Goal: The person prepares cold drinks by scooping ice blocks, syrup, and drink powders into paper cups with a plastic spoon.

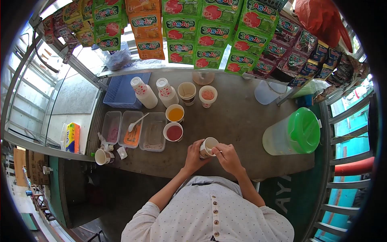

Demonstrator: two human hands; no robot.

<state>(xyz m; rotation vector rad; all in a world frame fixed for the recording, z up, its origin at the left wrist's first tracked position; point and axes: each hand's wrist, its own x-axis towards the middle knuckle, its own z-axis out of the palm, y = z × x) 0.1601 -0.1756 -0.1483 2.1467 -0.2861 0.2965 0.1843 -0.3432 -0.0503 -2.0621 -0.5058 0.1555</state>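
My left hand [194, 157] is wrapped round the side of a white paper cup [209, 143] near the table's front edge. Over the cup's right rim, my right hand [229, 158] is closed in a pinch; a small pale bit shows at its fingertips, too little to name. What lies in this cup cannot be made out. To its left stand a paper cup of dark red drink [174, 132] and, behind that, a cup of orange drink [175, 114].
Clear plastic tubs [153, 133] of powder stand at left, one with a white spoon [138, 122]. Stacked cups [147, 96] and a blue basket [121, 92] are behind. A green-lidded jug [282, 135] stands right. Drink sachets [181, 34] hang above the far edge.
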